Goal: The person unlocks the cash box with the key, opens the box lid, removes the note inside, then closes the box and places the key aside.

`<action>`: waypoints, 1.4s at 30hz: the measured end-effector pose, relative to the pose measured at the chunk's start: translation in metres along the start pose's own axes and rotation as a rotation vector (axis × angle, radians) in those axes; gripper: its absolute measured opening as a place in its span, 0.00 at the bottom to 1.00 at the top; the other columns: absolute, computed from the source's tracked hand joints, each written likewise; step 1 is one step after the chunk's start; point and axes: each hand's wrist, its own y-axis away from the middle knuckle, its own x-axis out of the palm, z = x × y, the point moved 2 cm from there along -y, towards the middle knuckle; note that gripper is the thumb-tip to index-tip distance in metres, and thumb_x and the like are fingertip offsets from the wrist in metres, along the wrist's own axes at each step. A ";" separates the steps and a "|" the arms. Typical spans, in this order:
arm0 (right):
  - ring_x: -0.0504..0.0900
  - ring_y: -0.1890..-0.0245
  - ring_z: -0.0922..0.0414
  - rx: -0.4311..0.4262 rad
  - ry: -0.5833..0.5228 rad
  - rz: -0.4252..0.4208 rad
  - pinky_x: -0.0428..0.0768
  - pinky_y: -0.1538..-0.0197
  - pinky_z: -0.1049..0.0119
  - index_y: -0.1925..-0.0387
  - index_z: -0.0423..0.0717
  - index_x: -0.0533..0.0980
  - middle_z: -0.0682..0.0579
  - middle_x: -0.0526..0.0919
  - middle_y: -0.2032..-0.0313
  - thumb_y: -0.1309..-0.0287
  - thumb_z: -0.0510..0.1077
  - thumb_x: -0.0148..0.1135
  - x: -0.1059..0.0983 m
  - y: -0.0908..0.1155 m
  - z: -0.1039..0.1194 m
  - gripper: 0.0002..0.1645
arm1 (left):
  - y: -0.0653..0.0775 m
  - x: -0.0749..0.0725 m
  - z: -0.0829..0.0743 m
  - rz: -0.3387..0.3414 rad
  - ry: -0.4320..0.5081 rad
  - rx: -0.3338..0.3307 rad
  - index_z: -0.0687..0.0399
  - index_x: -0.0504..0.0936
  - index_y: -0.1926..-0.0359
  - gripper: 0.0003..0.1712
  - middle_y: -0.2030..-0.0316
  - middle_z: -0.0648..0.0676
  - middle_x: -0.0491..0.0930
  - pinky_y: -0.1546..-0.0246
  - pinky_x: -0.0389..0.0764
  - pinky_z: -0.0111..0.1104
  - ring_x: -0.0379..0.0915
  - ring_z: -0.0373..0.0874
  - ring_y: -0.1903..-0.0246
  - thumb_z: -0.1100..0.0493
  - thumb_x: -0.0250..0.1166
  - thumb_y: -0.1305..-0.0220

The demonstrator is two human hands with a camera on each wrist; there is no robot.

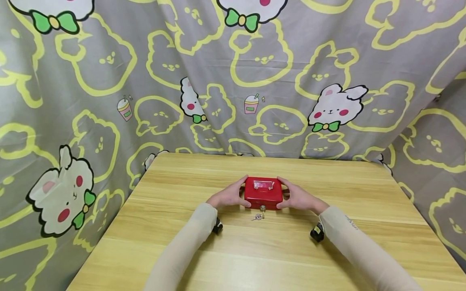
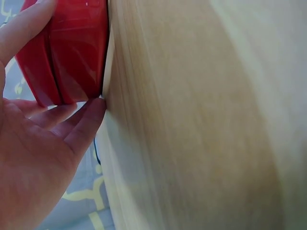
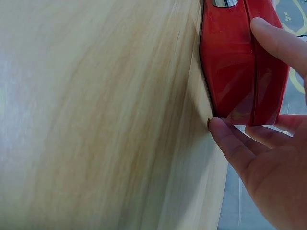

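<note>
A small red cash box (image 1: 263, 196), its lid closed, sits on the wooden table. On its lid is a metal carrying handle (image 1: 263, 185), and a round silver lock (image 1: 263, 208) is on its front side. A key stands in the lock, with a ring of keys (image 1: 258, 217) by it at the table surface. My left hand (image 1: 231, 196) grips the left end, thumb at the front corner and fingers along the side. Mirroring it, my right hand (image 1: 298, 197) holds the right end. In the right wrist view, that thumb (image 3: 276, 40) lies across the lid seam.
The light wooden table (image 1: 255, 258) spreads around the box on all sides. Behind it and at both sides hangs a grey curtain (image 1: 218, 64) with cartoon animals. A black wrist camera is strapped under each sleeve.
</note>
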 end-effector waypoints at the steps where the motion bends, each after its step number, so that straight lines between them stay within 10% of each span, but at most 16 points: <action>1: 0.70 0.42 0.38 0.001 -0.002 0.000 0.72 0.44 0.51 0.27 0.38 0.42 0.31 0.59 0.35 0.55 0.45 0.75 0.000 0.001 0.000 0.65 | 0.000 0.000 0.000 0.000 0.000 0.000 0.56 0.39 0.25 0.65 0.29 0.55 0.51 0.34 0.55 0.40 0.56 0.50 0.34 0.57 0.76 0.53; 18: 0.71 0.43 0.39 0.020 0.039 -0.041 0.72 0.43 0.50 0.28 0.34 0.41 0.33 0.58 0.34 0.54 0.46 0.75 0.002 0.009 0.002 0.65 | 0.001 0.002 -0.003 0.021 -0.002 -0.008 0.56 0.38 0.25 0.64 0.30 0.56 0.54 0.35 0.55 0.41 0.56 0.49 0.35 0.50 0.74 0.51; 25: 0.76 0.48 0.43 0.060 0.134 -0.102 0.75 0.48 0.51 0.37 0.27 0.60 0.35 0.71 0.43 0.46 0.54 0.68 0.002 0.025 0.003 0.47 | 0.002 0.001 -0.005 0.021 0.016 -0.017 0.55 0.40 0.25 0.63 0.31 0.56 0.55 0.36 0.58 0.40 0.57 0.49 0.35 0.48 0.73 0.50; 32: 0.80 0.61 0.49 0.086 -0.138 -0.008 0.81 0.61 0.59 0.50 0.23 0.70 0.38 0.79 0.59 0.36 0.42 0.58 0.006 0.043 0.003 0.23 | 0.001 -0.001 -0.006 0.016 -0.012 -0.024 0.54 0.39 0.25 0.62 0.31 0.55 0.55 0.35 0.57 0.42 0.56 0.49 0.34 0.47 0.72 0.49; 42: 0.82 0.57 0.49 0.129 -0.408 0.063 0.80 0.55 0.59 0.48 0.19 0.68 0.34 0.80 0.56 0.31 0.39 0.49 0.025 0.053 0.005 0.22 | 0.000 -0.001 -0.007 0.015 -0.038 -0.004 0.52 0.42 0.25 0.59 0.32 0.55 0.57 0.37 0.60 0.40 0.58 0.47 0.36 0.47 0.71 0.47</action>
